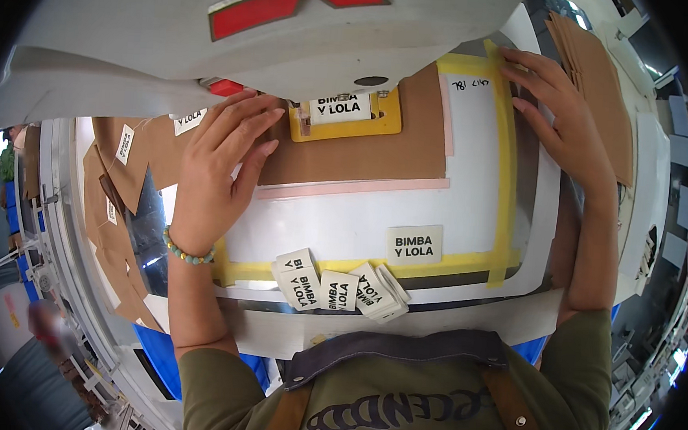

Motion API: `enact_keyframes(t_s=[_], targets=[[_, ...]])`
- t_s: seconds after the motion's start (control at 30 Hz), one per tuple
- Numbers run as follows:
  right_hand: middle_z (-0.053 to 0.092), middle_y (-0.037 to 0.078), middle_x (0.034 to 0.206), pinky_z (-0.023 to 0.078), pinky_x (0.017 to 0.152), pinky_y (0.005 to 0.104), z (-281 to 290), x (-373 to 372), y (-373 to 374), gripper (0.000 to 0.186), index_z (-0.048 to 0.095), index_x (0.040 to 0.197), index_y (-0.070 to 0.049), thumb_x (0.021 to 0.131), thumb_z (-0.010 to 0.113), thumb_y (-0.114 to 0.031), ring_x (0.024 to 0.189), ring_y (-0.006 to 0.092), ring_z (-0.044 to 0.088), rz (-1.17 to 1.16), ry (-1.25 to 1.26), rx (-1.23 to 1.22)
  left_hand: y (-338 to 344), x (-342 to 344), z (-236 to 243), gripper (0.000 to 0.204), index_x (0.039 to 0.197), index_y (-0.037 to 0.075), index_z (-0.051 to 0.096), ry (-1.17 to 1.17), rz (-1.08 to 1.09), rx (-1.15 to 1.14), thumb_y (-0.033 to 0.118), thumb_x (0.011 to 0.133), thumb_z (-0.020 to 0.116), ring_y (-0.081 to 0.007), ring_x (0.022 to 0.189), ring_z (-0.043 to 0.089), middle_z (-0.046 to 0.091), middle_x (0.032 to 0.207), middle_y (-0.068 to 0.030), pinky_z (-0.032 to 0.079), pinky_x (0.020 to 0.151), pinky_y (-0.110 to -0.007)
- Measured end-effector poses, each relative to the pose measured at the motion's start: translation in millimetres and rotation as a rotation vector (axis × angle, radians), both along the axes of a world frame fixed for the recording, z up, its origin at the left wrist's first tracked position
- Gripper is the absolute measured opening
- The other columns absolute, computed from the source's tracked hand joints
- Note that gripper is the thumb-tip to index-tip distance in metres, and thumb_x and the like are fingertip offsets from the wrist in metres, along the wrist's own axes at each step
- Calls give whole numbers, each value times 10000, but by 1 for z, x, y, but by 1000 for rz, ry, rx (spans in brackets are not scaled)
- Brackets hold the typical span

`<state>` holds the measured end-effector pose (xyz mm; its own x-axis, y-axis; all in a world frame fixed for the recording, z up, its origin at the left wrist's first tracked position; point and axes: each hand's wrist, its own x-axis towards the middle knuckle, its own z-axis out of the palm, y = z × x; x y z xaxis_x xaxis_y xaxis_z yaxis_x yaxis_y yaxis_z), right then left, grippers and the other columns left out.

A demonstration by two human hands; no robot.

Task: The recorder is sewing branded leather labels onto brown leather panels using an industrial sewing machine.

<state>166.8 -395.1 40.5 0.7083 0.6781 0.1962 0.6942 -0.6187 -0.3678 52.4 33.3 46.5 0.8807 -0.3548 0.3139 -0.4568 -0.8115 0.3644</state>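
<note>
My left hand [229, 157], with a beaded bracelet at the wrist, rests palm down over the left edge of a brown sheet [355, 164]. Its fingers are stretched out beside a yellow frame [385, 123], and nothing shows in them. Inside that frame lies a white printed label [341, 111], partly covered by the machine head [290, 62]. At the far right, my right hand [559, 110] has its fingers apart, with fingertips at the yellow tape [506, 162] edging a white board [343, 223]. Pink strips [361, 188] run along the sheet's near and right edges.
One loose label [415, 244] lies on the board's near side. Several more labels [339, 291] are piled at the front edge. Brown pieces with labels [119, 162] lie at the left, and a stack of brown sheets [595, 96] stands at the right.
</note>
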Motion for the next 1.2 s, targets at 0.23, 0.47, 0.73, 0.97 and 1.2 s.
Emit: enact_keyframes(t_s=[0.23,0.47,0.73,0.97,1.2], targets=[[568,112,1573,438,1205,439,0,-3,2,433,632,1467,-46,1037,607,-90,1434,341,534,-11,-13,-37,3,-1,-1,352,1249,12,745,-4,-12,19,-50,903,745,-357,1158,693,738,1260,-148,571,943,-420],[528,117,1612,400,1236,439,-1,-4,1,470,597,1511,-50,1043,594,-91,1477,338,489,4,-19,-74,10,-3,-1,353,1239,7,738,4,31,-5,5,888,774,-356,1238,677,739,1334,-118,572,1010,-434],[517,114,1622,383,1255,441,1,-5,3,489,584,1530,-59,1041,596,-84,1487,341,477,-1,12,-67,22,-1,-1,304,1266,17,751,40,123,-34,77,968,743,-330,1238,699,744,1324,-126,559,1021,-392],[513,110,1624,378,1263,444,0,-4,3,485,588,1523,-59,1039,602,-85,1492,342,470,2,17,-67,27,0,-3,310,1285,9,743,101,126,-89,59,979,725,-335,1266,692,736,1356,-127,551,1053,-395],[515,105,1622,383,1259,445,0,-5,5,477,590,1519,-63,1043,600,-94,1487,340,474,-6,4,-89,30,0,-7,324,1271,34,751,30,98,-48,99,954,754,-320,1161,702,736,1363,-101,563,1006,-403]])
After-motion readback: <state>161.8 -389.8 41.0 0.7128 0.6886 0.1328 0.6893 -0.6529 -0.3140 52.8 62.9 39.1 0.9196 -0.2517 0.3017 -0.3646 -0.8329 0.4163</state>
